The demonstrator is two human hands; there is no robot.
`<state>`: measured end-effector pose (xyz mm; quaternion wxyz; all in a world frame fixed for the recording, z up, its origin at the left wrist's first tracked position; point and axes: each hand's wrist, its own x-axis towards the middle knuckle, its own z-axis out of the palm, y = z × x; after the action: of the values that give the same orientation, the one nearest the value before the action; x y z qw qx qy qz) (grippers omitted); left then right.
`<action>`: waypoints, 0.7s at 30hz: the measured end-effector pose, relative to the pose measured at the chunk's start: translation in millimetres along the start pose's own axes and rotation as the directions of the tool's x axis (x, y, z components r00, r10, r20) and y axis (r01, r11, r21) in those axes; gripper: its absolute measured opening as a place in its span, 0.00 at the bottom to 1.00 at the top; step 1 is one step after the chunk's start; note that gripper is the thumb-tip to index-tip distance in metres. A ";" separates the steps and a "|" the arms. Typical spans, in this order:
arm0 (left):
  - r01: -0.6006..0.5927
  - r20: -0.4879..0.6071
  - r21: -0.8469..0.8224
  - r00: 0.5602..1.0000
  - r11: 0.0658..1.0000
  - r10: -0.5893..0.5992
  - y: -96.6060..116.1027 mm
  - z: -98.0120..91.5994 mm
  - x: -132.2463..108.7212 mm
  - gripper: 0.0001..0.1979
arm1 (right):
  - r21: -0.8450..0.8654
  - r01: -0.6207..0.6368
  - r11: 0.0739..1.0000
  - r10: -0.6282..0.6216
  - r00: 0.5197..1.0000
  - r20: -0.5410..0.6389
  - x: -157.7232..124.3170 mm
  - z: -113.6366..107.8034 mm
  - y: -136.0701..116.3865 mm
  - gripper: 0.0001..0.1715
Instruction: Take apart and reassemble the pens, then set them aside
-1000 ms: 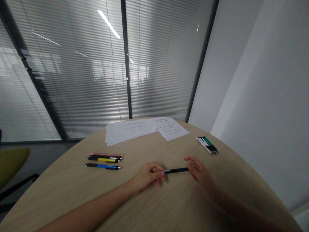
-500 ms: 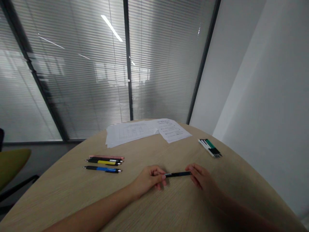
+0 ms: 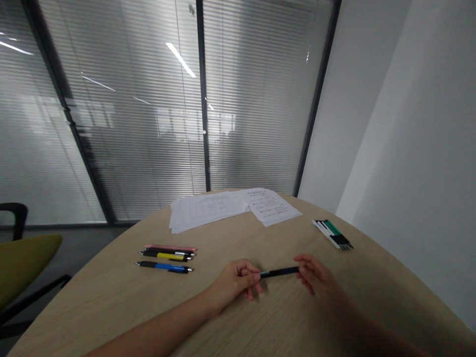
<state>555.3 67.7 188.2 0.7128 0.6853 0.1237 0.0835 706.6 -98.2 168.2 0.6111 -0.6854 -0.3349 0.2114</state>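
A slim black pen (image 3: 279,271) lies level above the wooden table top, its left end in the curled fingers of my left hand (image 3: 236,281). The fingertips of my right hand (image 3: 313,274) pinch its other end. Part of the pen's left end is hidden by those fingers. To the left of my hands lie a pink pen (image 3: 171,248), a black-and-yellow pen (image 3: 167,255) and a black-and-blue pen (image 3: 164,267), side by side. A bundle of black, white and green pens (image 3: 332,234) lies near the right edge.
Loose printed papers (image 3: 238,208) lie at the far side of the round wooden table (image 3: 111,302). Behind it stand glass panels with blinds (image 3: 130,124) and a white wall (image 3: 390,124). An olive chair (image 3: 22,263) stands at the left.
The whole scene sits lower and further right in the view, so the camera has shifted. My hands still hold the pen between them, and it tilts slightly less.
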 end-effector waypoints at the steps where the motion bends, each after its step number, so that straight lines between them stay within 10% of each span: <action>1: 0.000 -0.001 0.001 1.000 1.000 0.000 0.6 0.1 -0.2 0.16 | 0.005 -0.005 1.000 0.005 1.000 -0.003 0.4 -0.1 -0.5 0.24; 21: -0.003 -0.042 0.003 0.999 1.000 0.003 5.0 -2.0 -2.3 0.16 | -0.019 -0.030 0.999 0.030 1.000 0.007 1.0 3.7 1.5 0.23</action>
<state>552.7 69.2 193.3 0.7090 0.6846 0.1374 0.0987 705.1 -95.0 166.2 0.6004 -0.6952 -0.3286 0.2198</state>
